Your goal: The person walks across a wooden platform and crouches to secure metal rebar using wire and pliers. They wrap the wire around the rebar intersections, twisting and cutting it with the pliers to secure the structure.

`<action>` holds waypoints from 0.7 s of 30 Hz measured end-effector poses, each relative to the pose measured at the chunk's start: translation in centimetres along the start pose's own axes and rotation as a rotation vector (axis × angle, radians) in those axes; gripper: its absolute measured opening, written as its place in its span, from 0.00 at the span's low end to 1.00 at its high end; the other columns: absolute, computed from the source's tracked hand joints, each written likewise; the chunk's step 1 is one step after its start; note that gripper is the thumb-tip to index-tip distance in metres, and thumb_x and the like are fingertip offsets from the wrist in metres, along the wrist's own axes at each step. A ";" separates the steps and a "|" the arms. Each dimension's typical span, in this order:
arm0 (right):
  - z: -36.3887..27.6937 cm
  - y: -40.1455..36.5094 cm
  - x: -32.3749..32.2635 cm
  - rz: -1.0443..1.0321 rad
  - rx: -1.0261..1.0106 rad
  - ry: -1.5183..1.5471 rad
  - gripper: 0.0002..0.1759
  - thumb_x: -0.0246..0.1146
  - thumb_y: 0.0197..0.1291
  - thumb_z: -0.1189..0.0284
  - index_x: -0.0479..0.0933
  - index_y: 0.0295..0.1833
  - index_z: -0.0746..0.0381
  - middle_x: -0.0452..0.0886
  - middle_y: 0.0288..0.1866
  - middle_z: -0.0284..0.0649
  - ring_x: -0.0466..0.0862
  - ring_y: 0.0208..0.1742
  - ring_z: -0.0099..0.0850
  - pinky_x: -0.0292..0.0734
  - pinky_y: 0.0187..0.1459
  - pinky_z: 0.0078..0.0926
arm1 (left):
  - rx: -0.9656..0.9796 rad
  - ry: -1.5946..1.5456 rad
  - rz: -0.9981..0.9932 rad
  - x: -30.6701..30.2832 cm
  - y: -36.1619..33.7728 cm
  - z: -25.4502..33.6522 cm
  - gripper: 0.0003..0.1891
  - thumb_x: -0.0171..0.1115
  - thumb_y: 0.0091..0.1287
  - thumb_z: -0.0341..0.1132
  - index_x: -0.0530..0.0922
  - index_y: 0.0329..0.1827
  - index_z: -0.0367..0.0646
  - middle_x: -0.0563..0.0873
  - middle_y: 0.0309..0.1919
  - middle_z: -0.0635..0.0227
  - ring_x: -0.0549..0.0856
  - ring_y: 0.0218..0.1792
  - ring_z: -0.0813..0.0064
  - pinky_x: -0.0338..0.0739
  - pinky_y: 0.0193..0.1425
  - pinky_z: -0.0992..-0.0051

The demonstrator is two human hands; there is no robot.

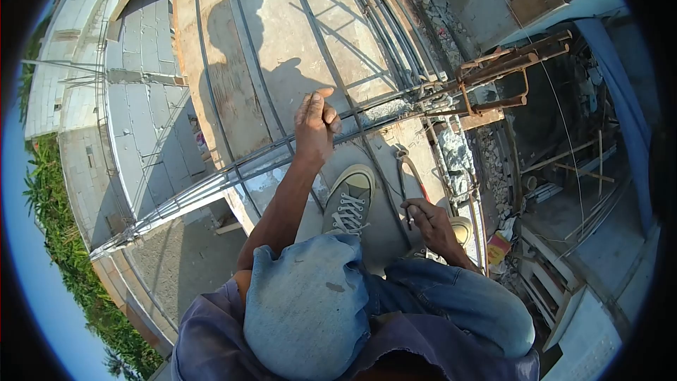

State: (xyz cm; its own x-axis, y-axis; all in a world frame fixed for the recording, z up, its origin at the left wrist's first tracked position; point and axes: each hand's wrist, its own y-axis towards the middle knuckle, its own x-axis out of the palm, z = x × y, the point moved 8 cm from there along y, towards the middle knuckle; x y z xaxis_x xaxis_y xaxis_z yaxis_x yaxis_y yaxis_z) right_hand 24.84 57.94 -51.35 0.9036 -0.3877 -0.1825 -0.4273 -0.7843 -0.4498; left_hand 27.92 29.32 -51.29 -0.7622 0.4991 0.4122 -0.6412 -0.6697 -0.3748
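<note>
On the far left, green plants (56, 219) were seen beyond the edge, and then grey blocks (144, 127). Next to these, a board (236, 99) was crossed by long thin bars (308, 10), and a person's shadow was cast over it. A bundle of bars (257, 153) was laid slantwise across them, rising towards the right.

The left hand (317, 125) was raised over this bundle, near a spot where it was crossed by the long bars. Its fingers were partly curled towards the palm, with one tip pointed to the right; whether they were closed on anything thin, or whether the bundle was touched, could not be told. Below the hand, a laced shoe (350, 201) was planted between the bars, and a knee in blue jeans (307, 310) was bent in front.

To the right of the shoe, the pincers (403, 158) were held in the right hand (431, 226), with the head pointed up towards the bundle and the handles spread apart, one of them partly red. The right fingers were bent around the handles and grasping them. A second shoe (462, 231) was partly hidden by that hand. Farther right, rusty bars (502, 105) were seen jutting out, and a blue sheet (617, 113) was hung at the edge.
</note>
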 end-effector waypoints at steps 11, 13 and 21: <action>1.6 -1.0 -0.8 0.179 -0.008 -0.111 0.12 0.53 0.71 0.70 0.79 0.51 0.64 0.74 0.27 0.33 0.70 0.29 0.20 0.69 0.31 0.24 | -0.179 0.182 -0.010 -0.7 0.2 -2.1 0.18 0.50 0.76 0.44 0.77 0.53 0.39 0.83 0.35 0.63 0.83 0.34 0.71 0.79 0.42 0.70; 3.1 -1.5 -2.9 0.377 -0.165 -0.202 0.12 0.53 0.71 0.70 0.79 0.51 0.63 0.78 0.29 0.38 0.75 0.28 0.25 0.71 0.33 0.27 | -0.084 0.363 -0.066 -1.1 1.4 -1.7 0.20 0.52 0.75 0.46 0.77 0.55 0.37 0.85 0.41 0.58 0.84 0.41 0.68 0.78 0.46 0.69; 3.1 -1.2 -7.5 0.460 -0.220 -0.518 0.31 0.74 0.35 0.67 0.78 0.52 0.56 0.79 0.33 0.41 0.81 0.36 0.41 0.76 0.38 0.38 | -0.079 1.064 -0.272 -0.3 5.3 -2.3 0.36 0.71 0.58 0.55 0.72 0.55 0.31 0.82 0.45 0.54 0.82 0.50 0.65 0.77 0.54 0.66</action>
State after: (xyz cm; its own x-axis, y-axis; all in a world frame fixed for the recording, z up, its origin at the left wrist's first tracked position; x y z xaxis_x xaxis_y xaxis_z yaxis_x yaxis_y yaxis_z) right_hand 18.63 63.30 -52.14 0.5063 -0.4658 -0.7257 -0.7149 -0.6974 -0.0511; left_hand 24.62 26.89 -55.29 -0.2573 0.8687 -0.4233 -0.7739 -0.4475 -0.4480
